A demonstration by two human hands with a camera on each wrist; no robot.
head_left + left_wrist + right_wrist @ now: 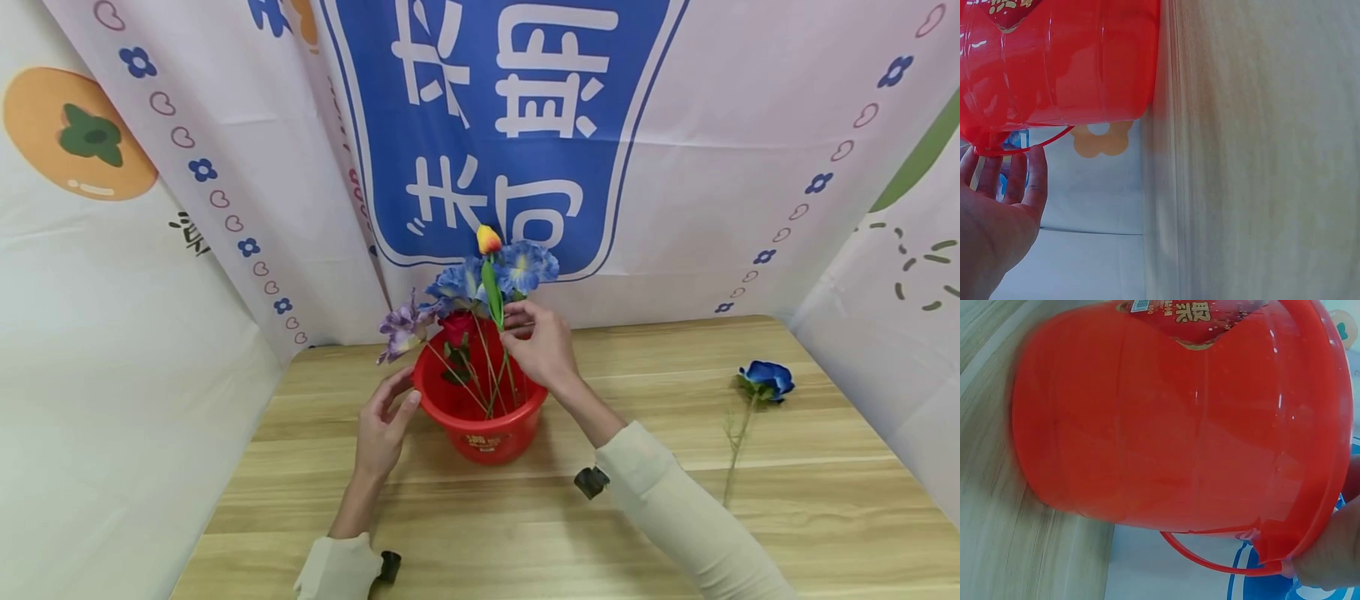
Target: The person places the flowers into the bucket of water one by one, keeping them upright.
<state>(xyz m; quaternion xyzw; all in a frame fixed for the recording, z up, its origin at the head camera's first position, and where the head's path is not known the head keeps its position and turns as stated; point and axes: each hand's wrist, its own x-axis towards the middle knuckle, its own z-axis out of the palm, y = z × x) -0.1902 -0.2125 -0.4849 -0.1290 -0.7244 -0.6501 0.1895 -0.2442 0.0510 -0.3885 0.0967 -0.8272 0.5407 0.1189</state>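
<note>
A red bucket (pixel 491 437) stands on the table with artificial flowers in it: a red rose (pixel 456 327), a purple iris (pixel 403 327) and blue irises (pixel 528 265). Over the bucket, my right hand (pixel 542 343) pinches the green stem of a yellow-orange tulip (pixel 488 240), whose bud points up. My left hand (pixel 384 429) touches the bucket's left rim, fingers fairly straight; in the left wrist view these fingers (pixel 1036 178) lie against the rim and handle. Only part of my right hand (pixel 1333 547) shows past the rim in the right wrist view.
A blue rose (pixel 767 381) with a long stem lies on the right of the wooden table (pixel 675 533). Behind the table hangs a printed cloth (pixel 697 217); more cloth (pixel 97 350) covers the sides.
</note>
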